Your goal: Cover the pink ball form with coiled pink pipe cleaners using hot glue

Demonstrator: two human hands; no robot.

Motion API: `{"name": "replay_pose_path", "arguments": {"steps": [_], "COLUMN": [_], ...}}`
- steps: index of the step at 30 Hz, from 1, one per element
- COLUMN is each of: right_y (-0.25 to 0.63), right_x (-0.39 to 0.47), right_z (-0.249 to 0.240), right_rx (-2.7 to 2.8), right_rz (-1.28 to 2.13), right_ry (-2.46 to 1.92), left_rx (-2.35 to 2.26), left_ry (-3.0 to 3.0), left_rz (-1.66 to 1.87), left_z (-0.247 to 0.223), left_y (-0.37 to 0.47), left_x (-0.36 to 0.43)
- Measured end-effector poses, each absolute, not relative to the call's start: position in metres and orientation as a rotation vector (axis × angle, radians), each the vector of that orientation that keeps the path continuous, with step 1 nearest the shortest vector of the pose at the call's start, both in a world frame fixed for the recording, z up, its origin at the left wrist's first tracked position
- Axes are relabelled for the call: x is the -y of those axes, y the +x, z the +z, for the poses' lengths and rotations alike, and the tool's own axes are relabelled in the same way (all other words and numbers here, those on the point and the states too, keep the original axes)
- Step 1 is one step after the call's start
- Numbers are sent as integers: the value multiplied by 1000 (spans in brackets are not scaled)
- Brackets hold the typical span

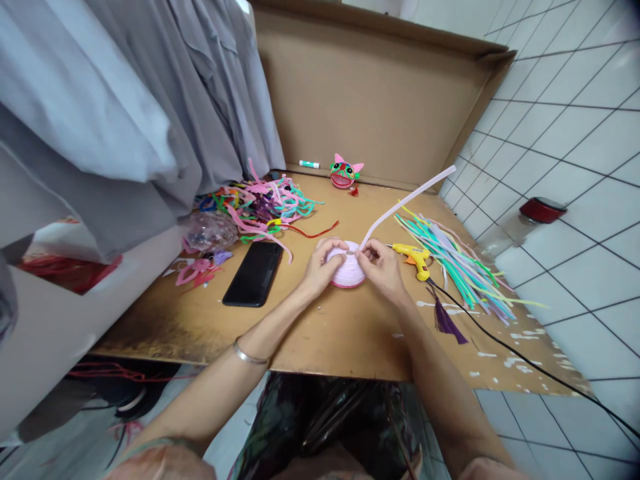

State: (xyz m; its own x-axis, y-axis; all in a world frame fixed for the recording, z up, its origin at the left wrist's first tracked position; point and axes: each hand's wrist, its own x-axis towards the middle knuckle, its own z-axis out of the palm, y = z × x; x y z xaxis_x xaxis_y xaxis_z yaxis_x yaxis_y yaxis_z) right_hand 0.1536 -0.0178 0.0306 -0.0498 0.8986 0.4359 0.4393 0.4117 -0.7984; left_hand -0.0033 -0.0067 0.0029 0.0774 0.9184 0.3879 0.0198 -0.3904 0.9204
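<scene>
A round, coiled disc of pale lilac pipe cleaner (pixel 349 272) with a pink edge is between my hands, just over the table. My left hand (pixel 323 265) grips the disc's left side, thumb on top. My right hand (pixel 381 268) pinches a long lilac pipe cleaner (pixel 407 199) where it meets the disc near its middle; the free end slants up to the right. A yellow hot glue gun (pixel 417 259) lies just right of my right hand. A black phone (pixel 253 273) rests left of my left hand.
Loose pipe cleaners (pixel 460 267) lie at right beside a purple tassel (pixel 447 319) and a black cord (pixel 505 343). A tangled pipe-cleaner heap (pixel 270 203) is at left. Behind stand a small animal-face figure (pixel 345 172), a glue stick (pixel 309 164) and a cardboard panel (pixel 370 93). Grey cloth (pixel 200 100) hangs left.
</scene>
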Motion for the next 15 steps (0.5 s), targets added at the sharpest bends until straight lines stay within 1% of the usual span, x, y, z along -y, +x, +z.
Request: {"name": "replay_pose_path", "arguments": {"steps": [5,12,15], "right_y": [155,156,156], "right_x": [16,15,15], "right_z": [29,27,28], "right_rx": [1658,1652,1654], "right_rz": [591,585,583], "right_ry": [-1192,-1177,-1182], "left_rx": [-963,-1127,-1124], "left_ry": [1606,1738,1758], "left_rz": [1386,1381,1380], "left_z": [3,0,-1], "left_y": [-4,-3,-3], "left_x": [5,5,7]}}
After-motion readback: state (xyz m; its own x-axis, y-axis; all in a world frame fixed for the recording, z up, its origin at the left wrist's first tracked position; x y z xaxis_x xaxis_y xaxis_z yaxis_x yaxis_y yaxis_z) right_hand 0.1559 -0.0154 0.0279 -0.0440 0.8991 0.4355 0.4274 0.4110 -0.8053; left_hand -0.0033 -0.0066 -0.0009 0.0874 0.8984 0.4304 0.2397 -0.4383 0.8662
